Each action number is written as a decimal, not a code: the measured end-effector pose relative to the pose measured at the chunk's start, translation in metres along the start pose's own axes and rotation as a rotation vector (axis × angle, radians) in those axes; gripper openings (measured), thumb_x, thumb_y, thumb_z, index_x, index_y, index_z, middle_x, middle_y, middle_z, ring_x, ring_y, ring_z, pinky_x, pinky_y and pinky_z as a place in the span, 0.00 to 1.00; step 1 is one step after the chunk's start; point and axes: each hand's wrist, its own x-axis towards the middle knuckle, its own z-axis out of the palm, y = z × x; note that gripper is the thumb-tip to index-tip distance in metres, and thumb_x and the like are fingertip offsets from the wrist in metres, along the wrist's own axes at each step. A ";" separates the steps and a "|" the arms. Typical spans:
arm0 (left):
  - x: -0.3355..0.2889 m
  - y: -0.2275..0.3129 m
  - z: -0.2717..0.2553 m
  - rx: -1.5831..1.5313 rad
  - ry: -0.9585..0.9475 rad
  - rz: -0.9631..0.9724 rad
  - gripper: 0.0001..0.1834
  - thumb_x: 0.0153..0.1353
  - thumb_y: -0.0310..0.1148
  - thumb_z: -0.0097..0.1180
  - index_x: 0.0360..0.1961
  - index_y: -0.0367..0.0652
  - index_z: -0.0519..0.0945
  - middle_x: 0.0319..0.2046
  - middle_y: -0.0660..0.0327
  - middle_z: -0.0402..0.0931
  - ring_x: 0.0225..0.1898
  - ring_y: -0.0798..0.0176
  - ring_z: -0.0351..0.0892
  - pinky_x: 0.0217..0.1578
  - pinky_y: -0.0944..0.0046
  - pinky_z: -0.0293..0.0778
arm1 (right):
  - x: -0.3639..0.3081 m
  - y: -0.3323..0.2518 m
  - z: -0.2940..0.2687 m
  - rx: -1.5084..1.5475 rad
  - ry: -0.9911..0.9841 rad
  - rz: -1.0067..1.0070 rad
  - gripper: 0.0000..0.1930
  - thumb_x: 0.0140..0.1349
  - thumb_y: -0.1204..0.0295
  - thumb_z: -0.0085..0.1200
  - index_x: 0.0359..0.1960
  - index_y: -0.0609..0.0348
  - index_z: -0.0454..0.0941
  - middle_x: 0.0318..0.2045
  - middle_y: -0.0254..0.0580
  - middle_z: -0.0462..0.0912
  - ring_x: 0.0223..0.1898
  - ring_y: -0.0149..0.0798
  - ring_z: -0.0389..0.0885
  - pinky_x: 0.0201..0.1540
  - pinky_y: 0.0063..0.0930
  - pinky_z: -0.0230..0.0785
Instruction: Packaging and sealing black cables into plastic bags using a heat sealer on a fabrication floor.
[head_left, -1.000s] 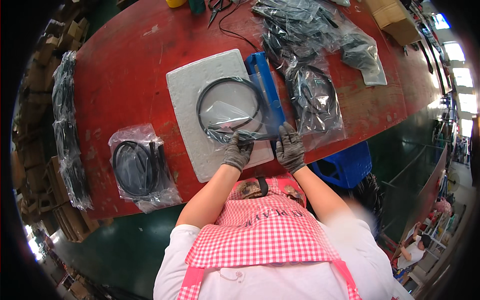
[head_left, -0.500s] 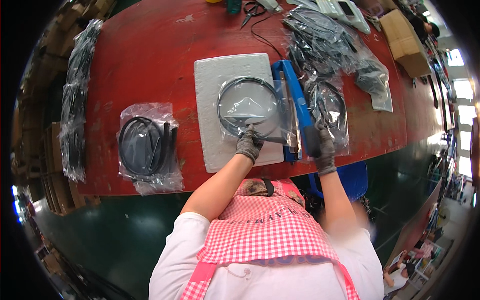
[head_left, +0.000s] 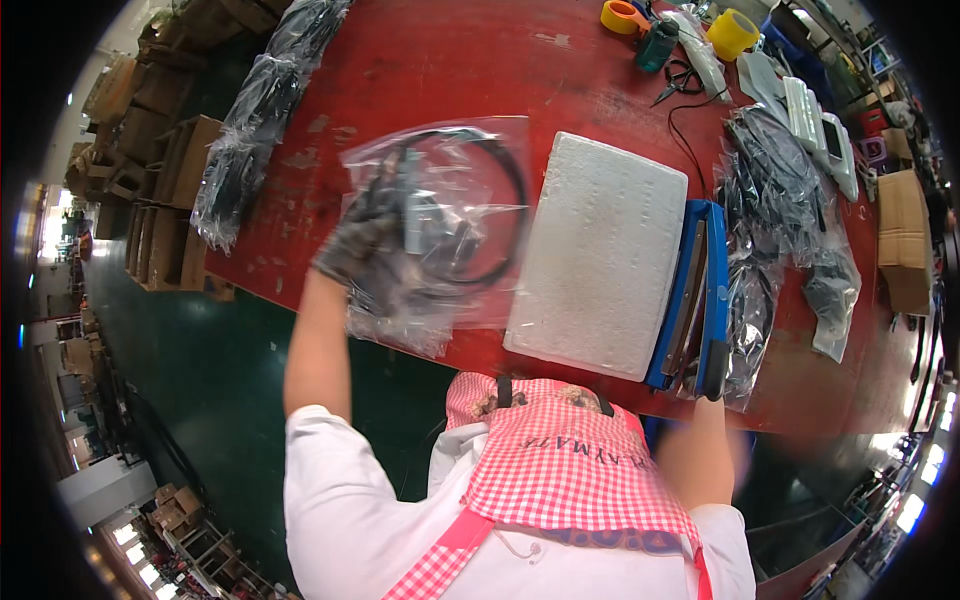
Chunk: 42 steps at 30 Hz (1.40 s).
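Head-worn fisheye looks steeply down, near red table (head_left: 450,60), wearer's apron (head_left: 570,460) below.

The foam board (head_left: 600,260) lies by the near edge of the worktop (head_left: 430,75). The bag sealer (head_left: 714,300) is just right of it, and the heap of bags (head_left: 780,190) lies right of that. The long row of bags (head_left: 262,120) lies at the left edge. Between row and board, the left hand (head_left: 360,242) holds the bag (head_left: 450,215) with the coil (head_left: 523,190) inside. Toward the far edge, the bottle (head_left: 657,48) is behind the scissors (head_left: 682,76).
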 end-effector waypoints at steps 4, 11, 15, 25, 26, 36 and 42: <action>-0.002 0.009 -0.116 -0.012 0.151 -0.342 0.15 0.53 0.28 0.56 0.43 0.43 0.74 0.31 0.69 0.74 0.28 0.74 0.71 0.29 0.73 0.68 | 0.006 -0.022 -0.010 0.027 0.015 -0.031 0.10 0.59 0.60 0.46 0.31 0.51 0.72 0.23 0.34 0.73 0.24 0.30 0.71 0.28 0.25 0.67; 0.034 -0.062 -0.141 0.729 0.263 -0.474 0.22 0.45 0.31 0.63 0.44 0.41 0.74 0.34 0.59 0.77 0.33 0.65 0.74 0.36 0.67 0.70 | -0.058 -0.151 0.011 0.193 -0.414 -0.244 0.11 0.60 0.62 0.46 0.22 0.51 0.69 0.14 0.33 0.65 0.14 0.28 0.63 0.19 0.20 0.64; 0.041 -0.062 -0.129 1.119 0.302 -0.475 0.28 0.42 0.35 0.63 0.47 0.44 0.71 0.39 0.51 0.75 0.41 0.55 0.74 0.45 0.61 0.68 | -0.174 -0.214 0.069 0.025 -0.474 -0.767 0.09 0.59 0.64 0.48 0.24 0.53 0.69 0.13 0.28 0.64 0.12 0.26 0.60 0.14 0.19 0.55; 0.008 -0.019 0.134 -0.399 -0.507 -0.601 0.36 0.46 0.65 0.50 0.42 0.43 0.72 0.35 0.63 0.73 0.36 0.65 0.71 0.39 0.59 0.68 | -0.380 -0.123 0.052 0.284 -0.694 -0.555 0.24 0.59 0.62 0.44 0.58 0.48 0.57 0.44 0.47 0.71 0.25 0.36 0.70 0.21 0.26 0.67; -0.003 -0.035 0.160 -0.720 -0.769 -0.887 0.41 0.42 0.67 0.50 0.45 0.42 0.71 0.37 0.61 0.73 0.38 0.65 0.72 0.41 0.59 0.68 | -0.377 -0.113 0.057 0.143 -0.760 -0.472 0.22 0.58 0.62 0.46 0.54 0.50 0.60 0.40 0.45 0.71 0.24 0.34 0.70 0.21 0.24 0.66; 0.021 -0.141 0.200 -0.279 -0.147 -0.597 0.09 0.55 0.29 0.54 0.38 0.43 0.74 0.26 0.64 0.75 0.26 0.67 0.75 0.26 0.67 0.74 | -0.218 0.051 -0.017 -0.649 -0.659 -0.114 0.13 0.56 0.60 0.53 0.23 0.57 0.71 0.15 0.28 0.69 0.16 0.23 0.66 0.19 0.17 0.59; 0.061 -0.153 0.259 -0.337 -0.097 -0.495 0.09 0.56 0.27 0.53 0.40 0.43 0.73 0.31 0.61 0.77 0.28 0.66 0.75 0.27 0.67 0.74 | -0.170 0.020 -0.026 -0.631 -0.520 -0.357 0.14 0.57 0.59 0.51 0.24 0.56 0.72 0.13 0.28 0.69 0.14 0.23 0.65 0.17 0.18 0.58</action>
